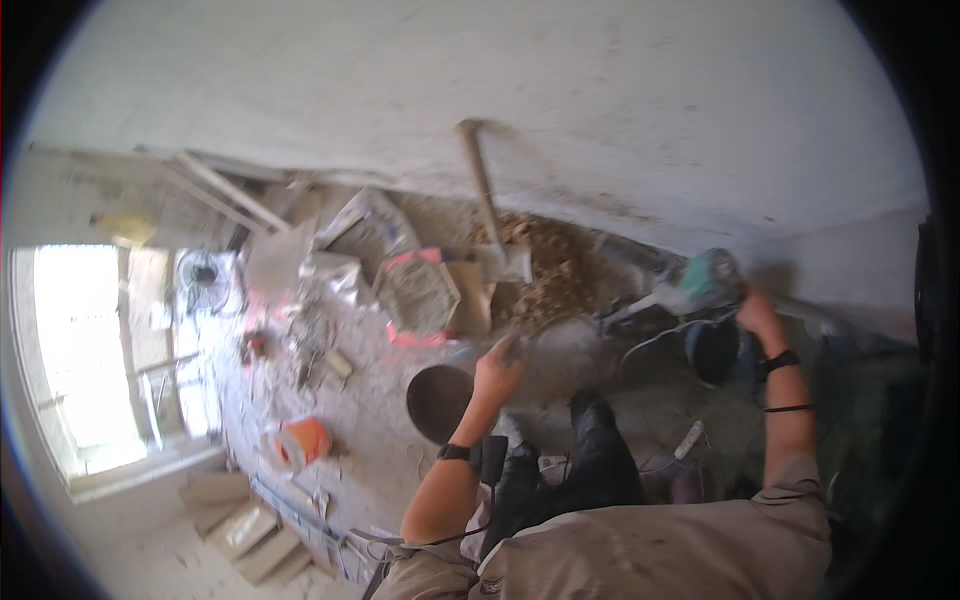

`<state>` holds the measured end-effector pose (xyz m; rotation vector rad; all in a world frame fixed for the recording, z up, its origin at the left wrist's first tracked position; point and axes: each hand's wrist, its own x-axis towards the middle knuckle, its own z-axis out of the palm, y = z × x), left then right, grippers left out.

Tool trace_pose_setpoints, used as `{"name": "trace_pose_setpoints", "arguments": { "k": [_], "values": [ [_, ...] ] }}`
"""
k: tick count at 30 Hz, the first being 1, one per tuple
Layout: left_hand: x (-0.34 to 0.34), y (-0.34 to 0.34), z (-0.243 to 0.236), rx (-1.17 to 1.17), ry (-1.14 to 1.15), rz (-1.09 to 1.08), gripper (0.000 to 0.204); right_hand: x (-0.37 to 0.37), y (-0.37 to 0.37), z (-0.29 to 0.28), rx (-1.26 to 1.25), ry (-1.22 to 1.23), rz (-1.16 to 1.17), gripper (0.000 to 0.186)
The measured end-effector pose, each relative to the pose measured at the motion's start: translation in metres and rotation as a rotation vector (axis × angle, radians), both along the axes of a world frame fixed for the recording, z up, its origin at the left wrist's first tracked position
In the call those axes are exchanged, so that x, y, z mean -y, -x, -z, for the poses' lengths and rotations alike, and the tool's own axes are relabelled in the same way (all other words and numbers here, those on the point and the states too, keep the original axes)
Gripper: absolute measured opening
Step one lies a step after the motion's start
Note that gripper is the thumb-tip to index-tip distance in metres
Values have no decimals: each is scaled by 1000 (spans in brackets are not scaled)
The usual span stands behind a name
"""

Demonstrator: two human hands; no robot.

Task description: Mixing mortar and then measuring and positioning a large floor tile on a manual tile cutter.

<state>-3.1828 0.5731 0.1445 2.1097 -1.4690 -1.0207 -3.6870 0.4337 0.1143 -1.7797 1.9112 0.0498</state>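
Observation:
My right hand [757,317] is closed on the rear of a green and white power tool [705,277], which lies along the wall with a cord hanging from it. A dark bucket [712,355] is just below the tool. My left hand [497,370] is raised with curled fingers near a grey object that I cannot make out clearly. Under and beside it lies a wide grey round container [435,400], its dark mouth toward me. A pale, blurred cylinder or pipe [565,350] lies between my hands.
A shovel [485,200] leans on the wall in a soil pile [555,275]. An open bag of grey powder [415,295], an orange bucket [305,440], a fan [205,280] and cardboard [245,525] lie leftward. A power strip [688,440] is by my feet.

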Motion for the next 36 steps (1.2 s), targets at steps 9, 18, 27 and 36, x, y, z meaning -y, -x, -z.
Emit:
{"name": "trace_pose_setpoints", "arguments": {
  "k": [9,18,27,36],
  "values": [
    [-343,-142,15,-354,-484,-1152,42,22,36,41,-647,215,-98,41],
    [-430,-148,127,-1021,-267,-1507,35,-143,-210,8,-169,-68,-262,24],
    [-412,-209,223,-1291,-430,-1511,58,-240,-336,-32,-134,-415,-510,32],
    [-412,-171,364,-1462,-533,-1588,73,-235,-504,5,58,-545,-404,28]
  ]
}}
